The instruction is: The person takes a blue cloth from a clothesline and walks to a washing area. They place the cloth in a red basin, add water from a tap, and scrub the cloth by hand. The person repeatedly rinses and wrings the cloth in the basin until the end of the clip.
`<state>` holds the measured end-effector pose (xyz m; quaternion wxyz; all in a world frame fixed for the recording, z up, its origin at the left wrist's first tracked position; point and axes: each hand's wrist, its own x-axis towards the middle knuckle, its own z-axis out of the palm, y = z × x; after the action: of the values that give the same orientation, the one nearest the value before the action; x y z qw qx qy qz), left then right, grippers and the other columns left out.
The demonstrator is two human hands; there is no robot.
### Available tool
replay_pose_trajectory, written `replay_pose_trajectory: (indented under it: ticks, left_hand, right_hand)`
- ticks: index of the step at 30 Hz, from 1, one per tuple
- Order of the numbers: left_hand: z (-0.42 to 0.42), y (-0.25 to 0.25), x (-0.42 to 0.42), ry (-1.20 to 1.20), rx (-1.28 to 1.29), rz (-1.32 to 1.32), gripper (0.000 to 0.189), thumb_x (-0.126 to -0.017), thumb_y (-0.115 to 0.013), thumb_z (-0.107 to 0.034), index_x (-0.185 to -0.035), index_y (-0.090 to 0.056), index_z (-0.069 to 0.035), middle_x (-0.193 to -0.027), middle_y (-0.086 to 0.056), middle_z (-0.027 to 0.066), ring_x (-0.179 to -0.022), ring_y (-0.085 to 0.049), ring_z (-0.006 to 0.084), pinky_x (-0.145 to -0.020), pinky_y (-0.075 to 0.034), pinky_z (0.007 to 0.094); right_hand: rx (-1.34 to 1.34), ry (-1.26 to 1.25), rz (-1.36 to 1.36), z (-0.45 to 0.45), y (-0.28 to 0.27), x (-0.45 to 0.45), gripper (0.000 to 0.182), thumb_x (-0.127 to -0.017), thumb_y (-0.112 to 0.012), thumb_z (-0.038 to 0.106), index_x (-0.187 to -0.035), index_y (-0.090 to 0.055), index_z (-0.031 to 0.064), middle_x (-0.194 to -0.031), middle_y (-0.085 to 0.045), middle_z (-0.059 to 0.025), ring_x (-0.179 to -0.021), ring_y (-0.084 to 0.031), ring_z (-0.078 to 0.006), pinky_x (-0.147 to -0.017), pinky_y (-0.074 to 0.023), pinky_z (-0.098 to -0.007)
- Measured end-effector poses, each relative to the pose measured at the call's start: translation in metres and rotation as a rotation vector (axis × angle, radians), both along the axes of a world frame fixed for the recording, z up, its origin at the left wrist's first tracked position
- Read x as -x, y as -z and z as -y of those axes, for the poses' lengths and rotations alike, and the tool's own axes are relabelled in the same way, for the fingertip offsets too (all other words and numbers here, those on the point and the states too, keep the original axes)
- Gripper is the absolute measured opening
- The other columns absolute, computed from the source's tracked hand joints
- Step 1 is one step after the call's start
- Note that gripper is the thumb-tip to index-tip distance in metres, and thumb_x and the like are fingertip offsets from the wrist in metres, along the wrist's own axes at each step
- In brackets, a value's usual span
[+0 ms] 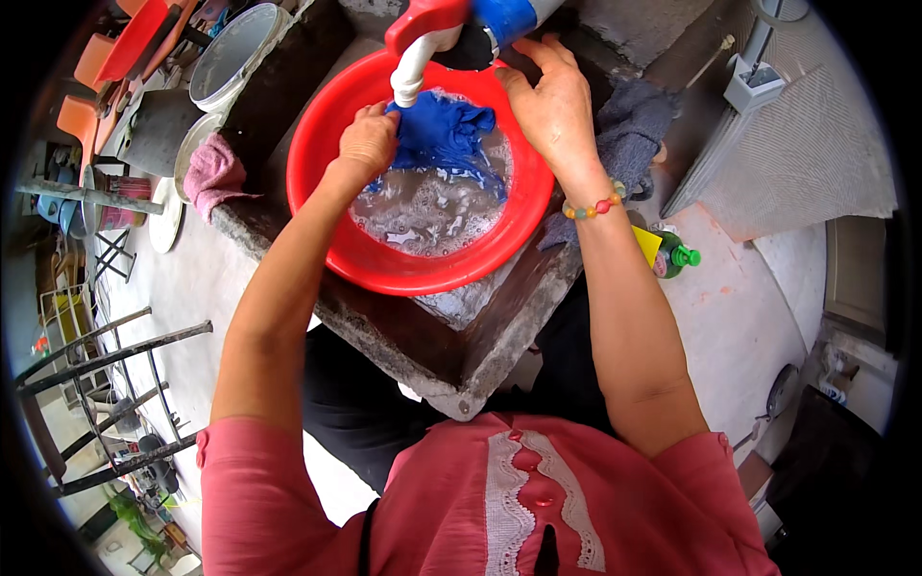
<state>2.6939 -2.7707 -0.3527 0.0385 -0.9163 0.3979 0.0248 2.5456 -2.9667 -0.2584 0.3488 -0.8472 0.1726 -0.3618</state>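
A red plastic basin point(432, 277) of cloudy, sudsy water sits tilted in a stone sink point(360, 338). Wet blue cloth point(443, 133) lies bunched in the water towards the far side. My left hand point(371, 140) is at the cloth's left edge, fingers curled on it; its fingertips are partly hidden. My right hand point(551, 101), with a beaded bracelet at the wrist, is at the basin's far right rim beside the tap, fingers spread and thumb near the rim. The tap's white spout point(414, 72) with a red handle point(425, 25) hangs over the cloth; no stream of water shows.
A pink cloth point(215, 173) lies over the sink's left wall, a grey cloth point(634, 137) over the right. A green pump bottle point(673, 258) stands right of the sink. At left are a grey-white bucket point(238, 57), orange and red plastic items and a metal rack point(115, 367).
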Motion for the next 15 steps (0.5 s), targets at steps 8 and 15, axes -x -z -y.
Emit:
replay_pose_trajectory:
  ticks: [8, 15]
  left_hand:
    - [0.023, 0.069, 0.019, 0.086, -0.056, -0.122, 0.027, -0.073, -0.064, -0.020, -0.094, -0.056, -0.004, -0.089, -0.062, 0.0196, -0.083, -0.062, 0.0334, -0.071, -0.049, 0.0429]
    - [0.002, 0.003, 0.018, -0.411, -0.081, -0.154, 0.050, -0.071, -0.070, -0.046, -0.107, -0.064, -0.011, -0.112, -0.060, 0.0115, -0.096, -0.061, 0.0278, -0.081, -0.049, 0.0367]
  right_hand:
    - [-0.163, -0.022, -0.025, -0.004, -0.004, 0.004, 0.031, -0.074, -0.062, 0.018, -0.099, -0.064, -0.0007, -0.110, -0.054, -0.0311, -0.103, -0.053, -0.0420, -0.090, -0.0418, -0.0413]
    - [-0.830, -0.082, 0.030, -0.015, 0.005, -0.008, 0.037, -0.079, -0.062, 0.018, -0.108, -0.059, -0.0035, -0.105, -0.060, -0.0222, -0.093, -0.059, -0.0289, -0.082, -0.0446, -0.0359]
